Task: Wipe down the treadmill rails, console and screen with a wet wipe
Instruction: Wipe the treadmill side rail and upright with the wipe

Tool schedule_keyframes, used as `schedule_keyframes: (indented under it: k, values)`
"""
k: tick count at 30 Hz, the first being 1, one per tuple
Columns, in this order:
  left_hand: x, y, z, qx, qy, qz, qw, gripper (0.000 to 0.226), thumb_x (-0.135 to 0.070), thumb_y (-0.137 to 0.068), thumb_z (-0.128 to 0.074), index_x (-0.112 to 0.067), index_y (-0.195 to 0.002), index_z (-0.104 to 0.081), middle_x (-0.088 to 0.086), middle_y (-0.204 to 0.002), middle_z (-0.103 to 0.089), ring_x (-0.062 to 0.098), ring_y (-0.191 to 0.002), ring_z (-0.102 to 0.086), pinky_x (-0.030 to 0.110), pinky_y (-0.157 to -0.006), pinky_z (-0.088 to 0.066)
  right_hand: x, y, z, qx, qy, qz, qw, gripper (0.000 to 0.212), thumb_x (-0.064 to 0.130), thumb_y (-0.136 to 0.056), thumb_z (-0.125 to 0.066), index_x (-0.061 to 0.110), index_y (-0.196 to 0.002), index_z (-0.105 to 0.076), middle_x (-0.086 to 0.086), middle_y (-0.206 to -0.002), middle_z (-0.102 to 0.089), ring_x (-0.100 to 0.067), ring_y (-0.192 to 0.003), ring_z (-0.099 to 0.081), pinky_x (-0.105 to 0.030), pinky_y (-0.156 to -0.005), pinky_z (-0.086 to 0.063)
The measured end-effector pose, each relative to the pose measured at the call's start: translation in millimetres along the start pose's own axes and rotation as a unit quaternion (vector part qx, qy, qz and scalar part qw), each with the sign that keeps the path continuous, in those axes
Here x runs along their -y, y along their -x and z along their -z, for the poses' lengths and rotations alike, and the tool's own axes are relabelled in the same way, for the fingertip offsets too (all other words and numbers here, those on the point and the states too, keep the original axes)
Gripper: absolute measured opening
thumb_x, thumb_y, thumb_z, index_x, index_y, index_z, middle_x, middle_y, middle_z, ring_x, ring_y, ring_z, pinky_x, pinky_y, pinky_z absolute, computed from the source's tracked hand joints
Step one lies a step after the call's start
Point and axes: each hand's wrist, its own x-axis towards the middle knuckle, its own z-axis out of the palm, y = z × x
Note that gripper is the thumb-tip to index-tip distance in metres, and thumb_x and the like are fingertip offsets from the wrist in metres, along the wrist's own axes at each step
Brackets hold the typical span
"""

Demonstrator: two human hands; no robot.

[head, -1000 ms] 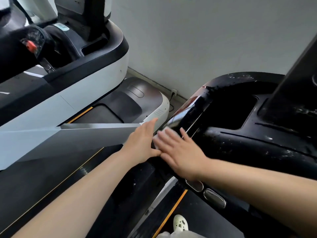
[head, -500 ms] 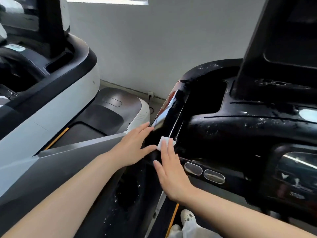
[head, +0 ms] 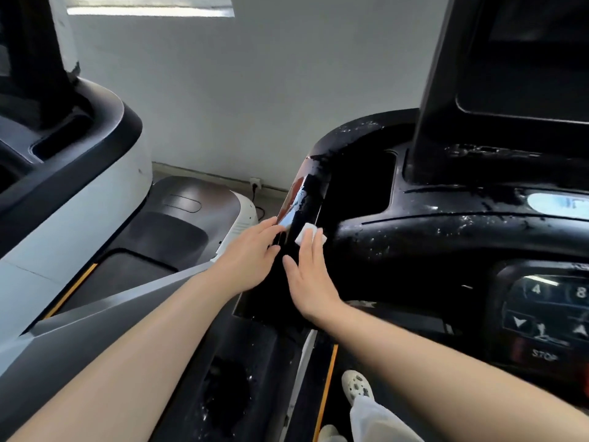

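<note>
Right hand (head: 310,275) flat, fingers pressing wet wipe (head: 309,235) onto rail (head: 301,202); left hand (head: 251,253) flat beside.

Both forearms are bare to the frame's edge, with no sleeves, watch, rings or bracelets showing on the left hand (head: 251,256) or the right hand (head: 310,275). Below the right hand, 1 white perforated clog (head: 356,386) with round holes covers a foot, and a white trouser leg (head: 377,421) falls loosely over its heel.
</note>
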Motion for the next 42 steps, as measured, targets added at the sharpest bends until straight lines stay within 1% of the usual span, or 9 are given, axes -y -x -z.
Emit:
schedule_keyframes:
  k: [3, 8, 13, 17, 21, 24, 31, 38, 42]
  values:
    - [1, -10, 0, -0.004, -0.003, -0.003, 1.0, 0.044, -0.011, -0.098, -0.042, -0.013, -0.142, -0.037, 0.0, -0.154, -0.024, 0.018, -0.14, -0.022, 0.017, -0.106, -0.011, -18, -68, 25, -0.001, 0.093, 0.013, 0.996, 0.084, 0.049, -0.083, 0.004, 0.0, -0.144, -0.027, -0.021, -0.157, 0.0, -0.037, -0.144, 0.009, -0.048, -0.117, -0.001]
    - [3, -24, 6, -0.007, 0.02, 0.004, 1.0, 0.044, -0.009, -0.098, -0.04, -0.013, -0.142, -0.037, 0.001, -0.155, -0.023, 0.018, -0.142, -0.018, 0.017, -0.107, -0.009, -28, -158, 80, 0.001, 0.215, -0.028, 0.976, 0.043, 0.032, -0.101, -0.023, 0.006, -0.134, -0.033, -0.016, -0.15, -0.02, -0.03, -0.141, -0.008, -0.049, -0.11, -0.021]
    - [10, -40, 15, -0.028, 0.025, 0.026, 0.999, 0.045, -0.004, -0.096, -0.041, -0.01, -0.141, -0.039, 0.004, -0.154, -0.025, 0.018, -0.14, -0.022, 0.015, -0.106, -0.009, -13, -94, 73, 0.116, 0.34, 0.21, 0.909, 0.084, 0.053, -0.079, 0.004, 0.013, -0.147, -0.025, -0.009, -0.157, -0.018, -0.027, -0.145, -0.007, -0.042, -0.113, -0.012]
    - [8, -55, 16, -0.024, 0.031, 0.03, 0.999, 0.045, -0.002, -0.096, -0.042, -0.009, -0.14, -0.04, 0.005, -0.153, -0.027, 0.018, -0.141, -0.023, 0.013, -0.106, -0.009, -15, -86, 88, 0.159, 0.411, 0.35, 0.827, 0.062, 0.045, -0.094, -0.017, 0.016, -0.144, -0.039, -0.006, -0.15, -0.039, -0.023, -0.138, -0.035, -0.046, -0.111, -0.026]
    - [2, -67, 12, 0.0, 0.052, 0.015, 0.999, 0.043, -0.002, -0.097, -0.039, -0.008, -0.14, -0.039, 0.003, -0.151, -0.03, 0.014, -0.141, -0.021, 0.008, -0.102, -0.007, -25, -167, 130, 0.139, 0.433, 0.172, 0.874, 0.049, 0.039, -0.103, -0.014, 0.029, -0.152, -0.013, 0.005, -0.16, -0.006, -0.012, -0.147, 0.0, -0.047, -0.115, 0.004]
    - [2, -75, 8, 0.006, 0.057, 0.018, 0.998, 0.042, -0.002, -0.096, -0.041, -0.009, -0.137, -0.043, 0.002, -0.148, -0.036, 0.016, -0.136, -0.03, 0.016, -0.107, -0.017, -30, -209, 150, 0.12, 0.414, 0.048, 0.901, 0.049, 0.038, -0.104, -0.014, 0.028, -0.151, -0.014, 0.003, -0.161, -0.003, -0.016, -0.147, 0.004, -0.053, -0.115, 0.006]
    - [9, -91, 10, -0.036, 0.074, 0.026, 0.996, 0.038, 0.001, -0.094, -0.042, -0.007, -0.131, -0.047, 0.005, -0.139, -0.045, 0.016, -0.13, -0.037, 0.005, -0.091, -0.018, -15, -153, 108, 0.171, 0.432, 0.312, 0.829, 0.054, 0.046, -0.1, -0.015, 0.025, -0.149, -0.022, 0.002, -0.156, -0.022, -0.019, -0.146, -0.01, -0.046, -0.117, -0.004]
    - [3, -110, 16, -0.032, 0.067, 0.018, 0.997, 0.041, -0.004, -0.097, -0.037, -0.01, -0.138, -0.039, 0.0, -0.147, -0.035, 0.015, -0.134, -0.03, 0.005, -0.088, -0.016, -38, -240, 161, 0.072, 0.482, 0.043, 0.872, 0.047, 0.039, -0.103, -0.015, 0.03, -0.149, -0.021, 0.004, -0.159, -0.013, -0.013, -0.146, -0.002, -0.054, -0.114, 0.007]
    - [-9, -127, 16, -0.055, 0.063, 0.004, 0.996, 0.048, -0.002, -0.097, -0.036, -0.009, -0.144, -0.029, 0.002, -0.154, -0.023, 0.014, -0.141, -0.019, 0.008, -0.101, -0.008, -29, -217, 143, 0.146, 0.436, 0.101, 0.882, 0.052, 0.043, -0.102, -0.019, 0.026, -0.151, -0.015, -0.001, -0.161, -0.002, -0.02, -0.147, 0.004, -0.05, -0.116, 0.004]
